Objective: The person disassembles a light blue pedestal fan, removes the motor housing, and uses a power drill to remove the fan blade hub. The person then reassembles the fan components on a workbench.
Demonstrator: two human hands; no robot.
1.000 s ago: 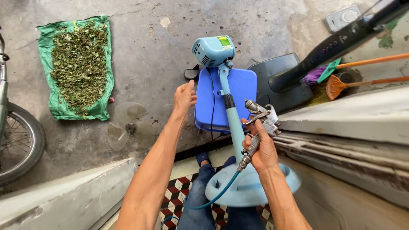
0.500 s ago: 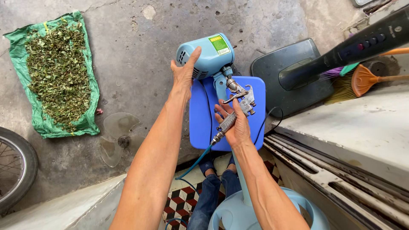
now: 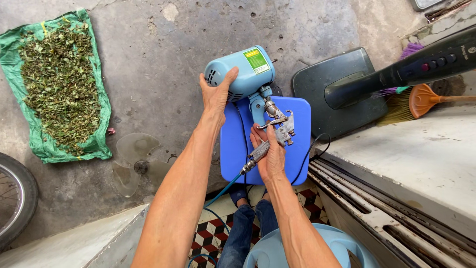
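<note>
My left hand (image 3: 216, 94) grips the light blue motor housing (image 3: 243, 69) of a stand fan that rises from a blue square base (image 3: 297, 134). My right hand (image 3: 268, 156) holds a metal air spray gun (image 3: 278, 130) with its nozzle close to the fan's neck just below the motor. A teal hose (image 3: 223, 191) runs down from the gun's handle toward my legs. The fan has no guard or blade on it.
A clear fan blade (image 3: 136, 164) lies on the concrete floor at left. A green sheet (image 3: 101, 144) with dried leaves lies farther left, a bicycle wheel (image 3: 15, 208) by it. A dark fan base (image 3: 342, 74), brooms (image 3: 426, 99) and a grey ledge (image 3: 406, 164) are at right.
My view has drawn closer to the fan. My left hand went from beside the stand to gripping the motor housing, and my right hand brought the spray gun up to the fan's neck.
</note>
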